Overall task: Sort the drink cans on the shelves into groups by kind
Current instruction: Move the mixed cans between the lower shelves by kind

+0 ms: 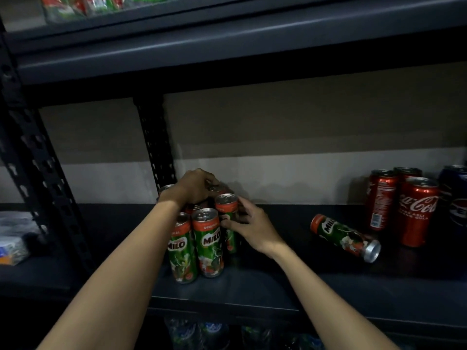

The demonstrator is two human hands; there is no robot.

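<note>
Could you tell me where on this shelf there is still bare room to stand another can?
Bare shelf lies between the upright Milo cluster and the fallen Milo can, and along the front edge. Left of the cluster up to the dark upright post is also free. The far right is crowded with Coca-Cola cans and Pepsi cans.

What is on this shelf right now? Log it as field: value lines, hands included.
left hand: grips the top of a rear can in the Milo group
right hand: fingers around an upright Milo can
Milo group: upright, clustered
stray Milo can: lying on its side, apart
Coca-Cola cans: upright, far right
Pepsi cans: beside them
</note>
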